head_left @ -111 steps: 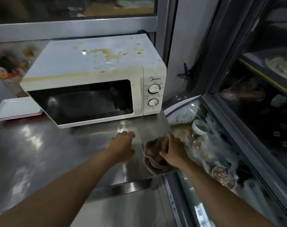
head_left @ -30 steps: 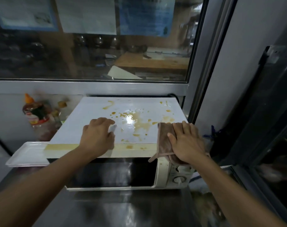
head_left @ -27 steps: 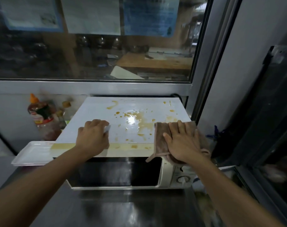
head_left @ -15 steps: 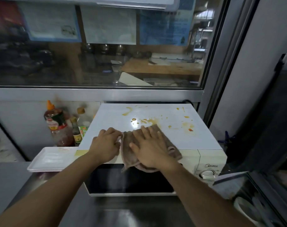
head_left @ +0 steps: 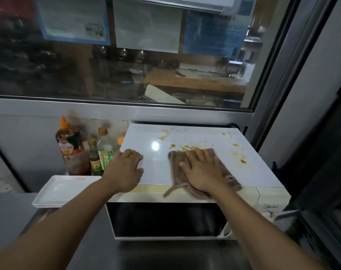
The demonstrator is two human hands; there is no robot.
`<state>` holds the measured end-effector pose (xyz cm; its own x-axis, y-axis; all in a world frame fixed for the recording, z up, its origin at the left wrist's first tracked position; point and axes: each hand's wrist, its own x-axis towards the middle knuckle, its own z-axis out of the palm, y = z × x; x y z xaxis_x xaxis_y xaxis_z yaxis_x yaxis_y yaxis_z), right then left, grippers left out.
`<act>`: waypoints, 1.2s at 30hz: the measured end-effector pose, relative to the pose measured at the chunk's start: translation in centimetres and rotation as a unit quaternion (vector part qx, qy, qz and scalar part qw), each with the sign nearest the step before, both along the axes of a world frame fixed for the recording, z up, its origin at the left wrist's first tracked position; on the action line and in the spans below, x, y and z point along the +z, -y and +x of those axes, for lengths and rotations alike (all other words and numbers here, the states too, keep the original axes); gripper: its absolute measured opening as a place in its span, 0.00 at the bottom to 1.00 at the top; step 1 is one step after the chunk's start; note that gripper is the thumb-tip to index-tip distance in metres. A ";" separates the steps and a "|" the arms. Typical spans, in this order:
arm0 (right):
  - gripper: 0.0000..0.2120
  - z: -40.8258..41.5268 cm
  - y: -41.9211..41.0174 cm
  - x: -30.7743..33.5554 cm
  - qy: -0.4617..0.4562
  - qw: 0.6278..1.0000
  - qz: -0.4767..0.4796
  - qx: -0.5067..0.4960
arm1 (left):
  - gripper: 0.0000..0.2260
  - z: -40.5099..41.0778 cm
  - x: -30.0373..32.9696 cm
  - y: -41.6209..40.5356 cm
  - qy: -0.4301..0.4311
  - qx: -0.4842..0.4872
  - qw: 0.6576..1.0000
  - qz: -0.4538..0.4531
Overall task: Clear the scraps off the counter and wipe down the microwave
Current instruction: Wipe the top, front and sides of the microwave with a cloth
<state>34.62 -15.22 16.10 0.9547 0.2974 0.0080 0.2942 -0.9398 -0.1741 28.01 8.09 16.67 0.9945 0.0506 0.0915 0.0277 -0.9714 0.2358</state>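
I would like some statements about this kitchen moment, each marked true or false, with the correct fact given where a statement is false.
1. The right hand presses flat on a brown cloth on top of the microwave. True.
2. The top of the microwave is already free of stains. False: orange-brown stains remain behind and to the right of the cloth.
3. The left hand holds a sauce bottle. False: it rests on the front left part of the microwave top, and the bottles stand apart, to the left.
4. A stack of white trays lies on the counter to the left of the microwave. True.
5. The microwave door is open. False: it is closed.
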 end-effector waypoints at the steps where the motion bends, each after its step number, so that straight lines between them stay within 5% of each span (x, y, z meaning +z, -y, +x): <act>1: 0.28 -0.2 -1.9 0.0 0.004 1.000 0.005 0.028 | 0.20 0.1 0.0 -0.1 0.001 -0.003 1.000 -0.003; 7: 0.24 -0.8 -4.9 0.7 0.007 0.991 0.039 0.124 | 0.21 0.5 0.3 -0.1 -0.001 -0.012 1.000 0.003; 12: 0.19 -0.3 0.5 0.6 0.098 0.993 0.054 -0.024 | 0.15 2.3 1.4 0.2 0.019 -0.021 0.999 0.021; 17: 0.17 3.3 1.3 0.5 0.127 0.987 0.013 -0.099 | 0.21 5.1 0.7 0.1 0.013 -0.023 1.000 -0.011; 31: 0.30 7.8 -4.3 -0.1 0.022 0.977 0.018 0.210 | 0.16 9.8 -0.7 -1.8 0.015 -0.023 1.000 0.011; 36: 0.25 12.9 -4.6 1.1 0.043 0.988 0.017 0.147 | 0.17 9.7 -0.9 -1.9 0.031 -0.048 0.998 0.038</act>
<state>47.56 -10.63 17.25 0.8221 0.5606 0.0993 0.5692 -0.8052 -0.1662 37.70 10.04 15.77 0.9866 -0.0547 0.1537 -0.0794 -0.9840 0.1596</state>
